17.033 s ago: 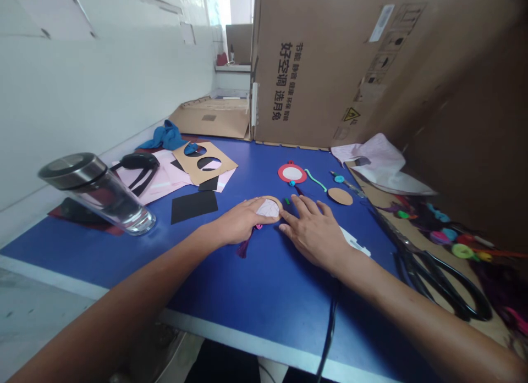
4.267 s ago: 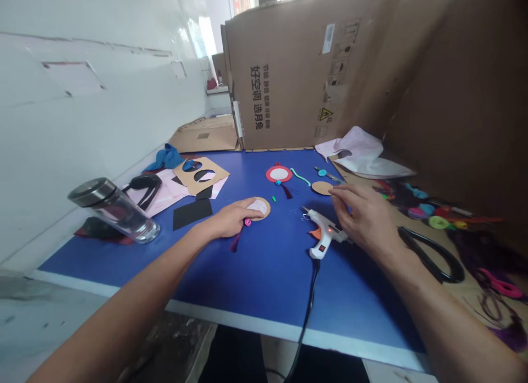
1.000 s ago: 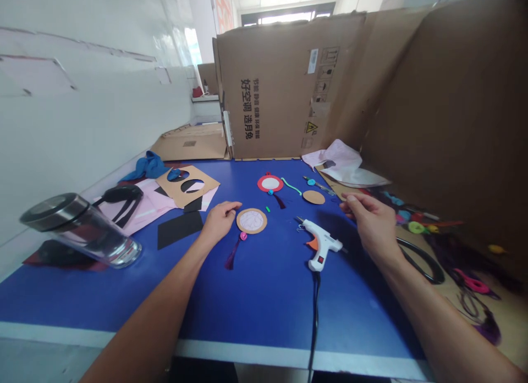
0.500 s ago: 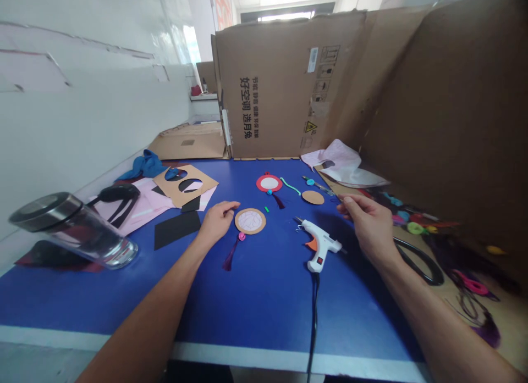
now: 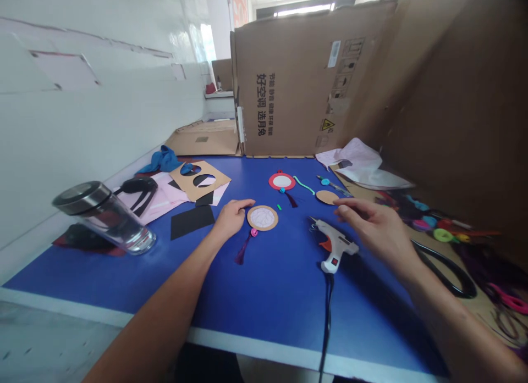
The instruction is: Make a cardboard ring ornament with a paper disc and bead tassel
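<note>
At the middle of the blue tabletop (image 5: 256, 300), the paper-faced disc (image 5: 263, 218) lies flat before you, with a pink bead (image 5: 254, 232) and a purple tassel (image 5: 242, 252) trailing toward you. Your left hand (image 5: 230, 217) is just beside its left edge; the grip there is loose, the fingers a little apart, and I see nothing in it. Your right hand (image 5: 379, 229) is over the rear of the glue gun (image 5: 337, 243), its fingertips near the plain cardboard disc (image 5: 326, 197). The right grip looks narrow, but whether it holds or touches something, I cannot tell.

The step in hand seems to be joining of small round pieces. A next move with the plain disc would call, in my judgement, for a light pinch at its rim, with the wrist high above the glue gun.

For moving, you have a wide blue stretch between the tassel and the front edge. On the right, the cord (image 5: 328, 300) runs across to this edge, and the black handle (image 5: 468, 281) lies close to your forearm.
</note>
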### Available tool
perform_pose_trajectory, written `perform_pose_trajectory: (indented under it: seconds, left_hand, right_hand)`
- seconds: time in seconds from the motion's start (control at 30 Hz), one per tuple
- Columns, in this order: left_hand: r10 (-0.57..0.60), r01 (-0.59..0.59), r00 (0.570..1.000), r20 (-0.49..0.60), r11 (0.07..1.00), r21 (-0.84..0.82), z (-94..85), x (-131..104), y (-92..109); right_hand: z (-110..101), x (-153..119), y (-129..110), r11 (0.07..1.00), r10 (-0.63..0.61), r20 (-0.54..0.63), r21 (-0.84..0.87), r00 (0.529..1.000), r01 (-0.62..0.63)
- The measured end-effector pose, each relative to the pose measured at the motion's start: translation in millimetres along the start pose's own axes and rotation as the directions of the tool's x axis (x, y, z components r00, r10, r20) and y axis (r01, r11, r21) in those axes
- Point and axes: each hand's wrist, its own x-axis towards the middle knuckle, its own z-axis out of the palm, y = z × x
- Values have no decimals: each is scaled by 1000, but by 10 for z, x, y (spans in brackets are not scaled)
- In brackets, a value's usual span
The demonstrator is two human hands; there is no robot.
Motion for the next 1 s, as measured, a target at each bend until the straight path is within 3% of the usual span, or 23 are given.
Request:
perform_pose_trajectory:
  seconds: [0.2, 0.4, 0.5, 0.63, 0.77, 1.0]
  left_hand:
    - [2, -2, 1000, -5, 1000, -11, 27, 21, -11]
    - [17, -17, 1000, -12, 1000, -21, 25, 24, -18]
    - [18, -18, 1000, -9, 1000, -12, 25, 18, -1]
    - [26, -26, 1000, -1, 1000, 2, 25, 22, 32]
    - [43, -43, 999, 3, 999, 26, 29, 36, 58]
    - [43, -44, 999, 26, 998, 52, 7, 24, 86]
  right_hand:
    - [142, 12, -385, 953, -163, 347, -188, 924, 239]
    - [450, 116, -594, 866, -281, 492, -239, 824, 438]
    - [578, 80, -587, 848, -304, 451, -273, 839, 454]
    - [577, 31, -498, 844, -342, 265, -336, 902, 419]
    - [457, 57, -360, 825, -407, 138, -369, 903, 428]
    - [345, 136, -219, 823, -400, 78, -408, 913, 395]
